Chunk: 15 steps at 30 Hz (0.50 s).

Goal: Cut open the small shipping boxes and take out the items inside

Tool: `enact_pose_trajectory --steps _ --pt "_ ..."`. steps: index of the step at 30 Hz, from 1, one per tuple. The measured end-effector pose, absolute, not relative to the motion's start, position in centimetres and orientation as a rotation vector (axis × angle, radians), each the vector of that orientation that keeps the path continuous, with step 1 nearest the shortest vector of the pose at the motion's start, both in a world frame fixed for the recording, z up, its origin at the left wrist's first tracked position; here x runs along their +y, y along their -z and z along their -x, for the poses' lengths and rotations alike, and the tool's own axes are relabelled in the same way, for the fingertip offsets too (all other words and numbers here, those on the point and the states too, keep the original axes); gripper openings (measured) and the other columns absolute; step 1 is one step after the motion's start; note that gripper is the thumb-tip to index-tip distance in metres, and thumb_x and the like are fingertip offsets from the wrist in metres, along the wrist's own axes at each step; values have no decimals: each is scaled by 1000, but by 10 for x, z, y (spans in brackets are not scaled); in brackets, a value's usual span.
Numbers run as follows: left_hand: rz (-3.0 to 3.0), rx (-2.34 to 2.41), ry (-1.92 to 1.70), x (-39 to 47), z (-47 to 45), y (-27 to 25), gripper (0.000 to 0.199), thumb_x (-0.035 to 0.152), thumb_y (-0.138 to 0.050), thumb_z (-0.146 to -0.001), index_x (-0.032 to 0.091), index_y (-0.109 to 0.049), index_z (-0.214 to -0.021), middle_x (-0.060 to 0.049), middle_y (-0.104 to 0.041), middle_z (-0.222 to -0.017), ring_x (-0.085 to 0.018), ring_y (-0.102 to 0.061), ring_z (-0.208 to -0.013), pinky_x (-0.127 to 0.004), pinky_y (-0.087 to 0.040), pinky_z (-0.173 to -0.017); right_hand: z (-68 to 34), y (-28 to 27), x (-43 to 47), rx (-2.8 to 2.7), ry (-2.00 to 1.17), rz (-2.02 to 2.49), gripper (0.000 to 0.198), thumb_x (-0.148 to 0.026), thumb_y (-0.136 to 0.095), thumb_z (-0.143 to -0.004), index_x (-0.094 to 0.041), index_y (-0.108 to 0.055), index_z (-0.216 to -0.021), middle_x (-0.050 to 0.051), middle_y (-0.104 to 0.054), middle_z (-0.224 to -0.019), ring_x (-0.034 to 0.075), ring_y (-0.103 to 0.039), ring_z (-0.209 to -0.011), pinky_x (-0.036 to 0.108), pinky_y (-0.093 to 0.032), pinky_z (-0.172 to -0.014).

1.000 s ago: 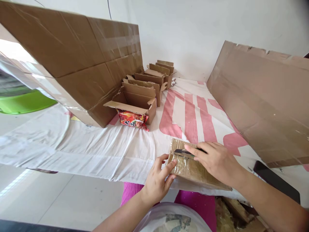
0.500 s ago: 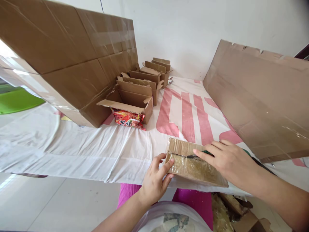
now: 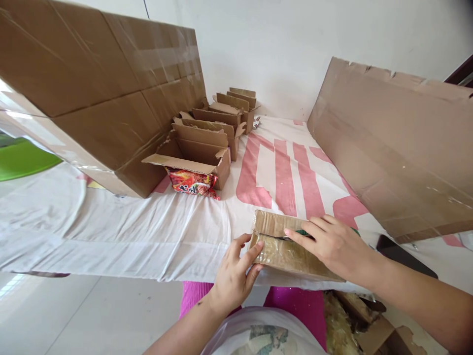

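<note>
A taped cardboard box [image 3: 295, 256] lies at the near edge of the table, with a dark slit along the seam of its top. My left hand [image 3: 236, 271] grips the left end of this box, its fingers bent over the corner and side. In my right hand [image 3: 332, 244] is a slim green-handled tool [image 3: 302, 231], closed in the fingers. Its thin metal tip rests at the slit, mostly covered by my index finger, so its exact kind is hidden.
Several open cardboard boxes [image 3: 201, 150] stand in a row beside a large carton [image 3: 99, 98]. A red noodle packet [image 3: 192, 183] leans against the nearest one. A cardboard panel [image 3: 391, 148] stands on the right, near a dark flat object [image 3: 406, 256]. Cardboard scraps [image 3: 373, 330] lie below.
My right hand has slid left along the seam with the green-handled tool, and its tip is less visible. The dark flat object has come into clearer view. My left hand keeps its grip.
</note>
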<state>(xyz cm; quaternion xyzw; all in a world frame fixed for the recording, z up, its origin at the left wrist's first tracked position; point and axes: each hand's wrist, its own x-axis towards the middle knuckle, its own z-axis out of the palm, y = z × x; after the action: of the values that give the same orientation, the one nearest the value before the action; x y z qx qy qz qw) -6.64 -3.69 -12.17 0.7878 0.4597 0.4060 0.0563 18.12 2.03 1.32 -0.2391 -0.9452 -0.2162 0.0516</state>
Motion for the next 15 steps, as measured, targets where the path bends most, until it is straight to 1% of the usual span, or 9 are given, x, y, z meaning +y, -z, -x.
enact_pose_trajectory --steps 6,15 --pt "-2425 1393 -1224 -37 67 122 36 30 -42 -98 21 -47 -133 -14 -46 -124 -22 -54 -104 -36 -55 -82 -209 -34 11 -2998 694 828 46 0 -45 -83 -19 -64 -119 5 -64 -81 20 -53 -73 33 -36 -66" --pt "-2448 1386 -1211 -37 68 123 36 29 -42 -98 19 -47 -132 -14 -46 -125 -22 -53 -105 -35 -54 -84 -244 -46 3 -3083 634 1064 46 -1 -52 -80 -23 -64 -119 6 -64 -87 22 -54 -79 36 -37 -72"
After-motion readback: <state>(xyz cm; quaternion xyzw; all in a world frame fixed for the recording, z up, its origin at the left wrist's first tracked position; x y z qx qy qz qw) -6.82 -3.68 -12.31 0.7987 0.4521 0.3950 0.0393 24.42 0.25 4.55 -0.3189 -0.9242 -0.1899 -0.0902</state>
